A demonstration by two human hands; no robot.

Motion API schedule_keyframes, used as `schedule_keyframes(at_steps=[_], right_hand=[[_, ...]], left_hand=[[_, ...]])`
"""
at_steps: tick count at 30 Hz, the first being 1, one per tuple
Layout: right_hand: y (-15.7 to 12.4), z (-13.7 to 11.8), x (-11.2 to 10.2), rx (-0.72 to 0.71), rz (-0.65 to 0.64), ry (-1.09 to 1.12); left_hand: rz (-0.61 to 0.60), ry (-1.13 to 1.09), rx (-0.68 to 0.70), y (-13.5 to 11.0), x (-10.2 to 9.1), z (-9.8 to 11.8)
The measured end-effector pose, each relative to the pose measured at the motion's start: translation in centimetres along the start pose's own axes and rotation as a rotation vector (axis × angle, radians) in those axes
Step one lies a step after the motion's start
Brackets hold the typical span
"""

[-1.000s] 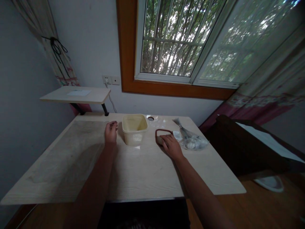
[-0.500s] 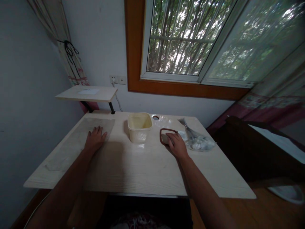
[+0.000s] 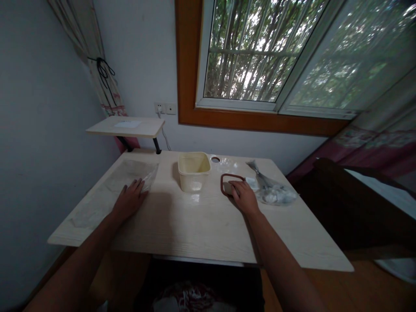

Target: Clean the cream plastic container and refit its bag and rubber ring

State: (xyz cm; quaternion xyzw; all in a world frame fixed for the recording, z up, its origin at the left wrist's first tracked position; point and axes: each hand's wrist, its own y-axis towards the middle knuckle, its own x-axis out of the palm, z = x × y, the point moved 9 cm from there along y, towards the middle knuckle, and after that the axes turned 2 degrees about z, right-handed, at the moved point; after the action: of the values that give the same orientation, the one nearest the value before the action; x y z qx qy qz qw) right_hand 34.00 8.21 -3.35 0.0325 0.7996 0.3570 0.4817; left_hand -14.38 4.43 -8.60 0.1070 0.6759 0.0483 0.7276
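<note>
My left hand point(image 3: 130, 199) lies palm down with its fingers apart on a clear flat plastic bag point(image 3: 94, 201), touching the right side of the bag. Over the right side of a brown frame with rounded corners point(image 3: 222, 184) rests my right hand point(image 3: 244, 196), fingers stretched out to the left. The underside of that hand is hidden. Between the hands stands a cream plastic basket point(image 3: 192, 180) with ribbed sides. Just right of my right hand lies a tied clear bag point(image 3: 276, 194) with whitish things in it, too blurred to name, and a small white label point(image 3: 252, 183).
All this is on a pale wooden desk point(image 3: 201, 234). A raised shelf point(image 3: 130, 127) with a paper on it stands at the back left. Behind the basket is a round cable hole point(image 3: 215, 160). A dark brown piece of furniture point(image 3: 325, 208) is to the right.
My left hand has shifted slightly toward me across the plastic bag, and the bag's right edge has creased. The right hand stays at the brown frame. The whole view has moved slightly.
</note>
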Motion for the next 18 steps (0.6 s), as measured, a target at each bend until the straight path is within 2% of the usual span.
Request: schedule_keyframes(at_steps=[4, 7, 11, 13, 18], right_hand=[[-0.1, 0.2, 0.1, -0.004, 0.004, -0.014], [-0.1, 0.2, 0.0, -0.008, 0.01, -0.013], [-0.1, 0.2, -0.2, 0.001, 0.017, -0.008], [-0.1, 0.2, -0.3, 0.002, 0.021, -0.009], [-0.1, 0.3, -0.4, -0.007, 0.044, -0.004]], left_hand=[[-0.017, -0.025, 0.016, -0.8, -0.4, 0.0], [-0.038, -0.052, 0.011, -0.2, -1.4, -0.6], [0.019, -0.023, -0.012, 2.4, -3.6, -2.1], [0.012, 0.022, -0.018, 4.1, -4.1, -2.7], [-0.093, 0.139, -0.143, 7.9, -3.4, -3.9]])
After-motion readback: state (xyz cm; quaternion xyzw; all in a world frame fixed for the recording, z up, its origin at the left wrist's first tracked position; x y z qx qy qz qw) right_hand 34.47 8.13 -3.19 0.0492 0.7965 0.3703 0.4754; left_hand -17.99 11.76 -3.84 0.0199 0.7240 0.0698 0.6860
